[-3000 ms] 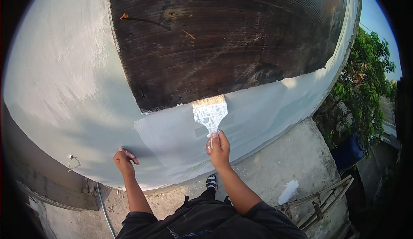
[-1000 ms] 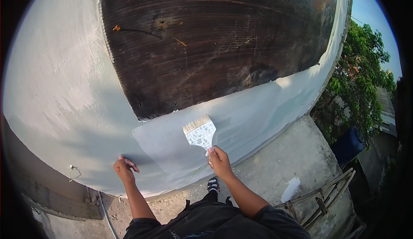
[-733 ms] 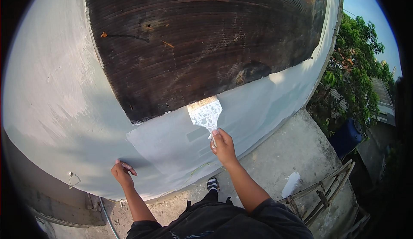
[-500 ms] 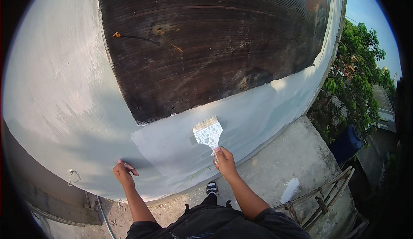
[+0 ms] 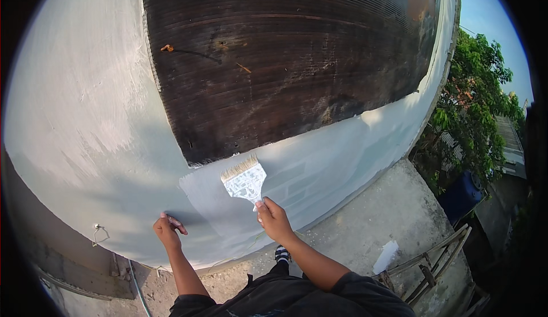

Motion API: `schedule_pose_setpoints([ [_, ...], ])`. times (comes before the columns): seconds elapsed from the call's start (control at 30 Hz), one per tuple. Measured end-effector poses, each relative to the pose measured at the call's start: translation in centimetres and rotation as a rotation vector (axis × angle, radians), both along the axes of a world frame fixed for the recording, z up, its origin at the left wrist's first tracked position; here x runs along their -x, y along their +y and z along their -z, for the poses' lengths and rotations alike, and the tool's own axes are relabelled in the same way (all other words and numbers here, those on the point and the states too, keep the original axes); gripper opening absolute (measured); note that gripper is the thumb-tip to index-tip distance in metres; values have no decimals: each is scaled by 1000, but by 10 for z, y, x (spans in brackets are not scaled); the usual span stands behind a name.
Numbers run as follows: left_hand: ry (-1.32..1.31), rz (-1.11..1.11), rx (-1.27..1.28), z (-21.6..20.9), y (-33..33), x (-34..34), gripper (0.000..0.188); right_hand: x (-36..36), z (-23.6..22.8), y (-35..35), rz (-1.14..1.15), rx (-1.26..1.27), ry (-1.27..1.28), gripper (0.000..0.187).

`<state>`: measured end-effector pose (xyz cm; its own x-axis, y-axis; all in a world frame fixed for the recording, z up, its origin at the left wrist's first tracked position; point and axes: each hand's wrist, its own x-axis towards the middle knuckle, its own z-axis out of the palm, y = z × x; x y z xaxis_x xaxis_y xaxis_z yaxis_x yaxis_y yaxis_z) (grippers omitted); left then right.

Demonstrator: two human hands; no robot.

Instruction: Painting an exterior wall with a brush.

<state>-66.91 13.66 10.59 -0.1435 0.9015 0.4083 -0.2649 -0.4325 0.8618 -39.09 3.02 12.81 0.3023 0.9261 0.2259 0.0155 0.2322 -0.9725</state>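
A wide paintbrush (image 5: 246,182) with a white, paint-smeared ferrule and pale bristles is in my right hand (image 5: 274,220), which closes round its handle. Its bristles point up and away, over the pale wall (image 5: 308,163) just below a dark brown ribbed panel (image 5: 297,60). Whether the bristles touch the wall is hard to tell. Farther left, my left hand (image 5: 168,229) is raised beside the wall, its fingers loosely bent and apart, with whitish smears on them. Nothing shows in it. A whiter painted patch starts right of this hand, under the panel's corner.
A wooden ladder-like frame (image 5: 428,265) lies at the lower right, beside a white paint mark (image 5: 386,256) on the concrete ledge (image 5: 371,214). A small hook with a loop (image 5: 98,232) sticks out at lower left. Beyond the ledge are a blue barrel (image 5: 461,196) and a tree (image 5: 471,100).
My right hand has moved left with the paintbrush, toward the panel's lower left corner. My left hand stays nearly in place, and the view has shifted slightly.
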Motion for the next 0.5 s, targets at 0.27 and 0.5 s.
schedule_pose_setpoints([
  [0.27, -19, -17, 29, -2, -8, 1, 49, 7, -22, -6, -26, 4, 102, 26],
  [0.5, 27, -6, 17, -5, -5, 2, 52, 15, 22, 3, 55, 14, -38, 28],
])
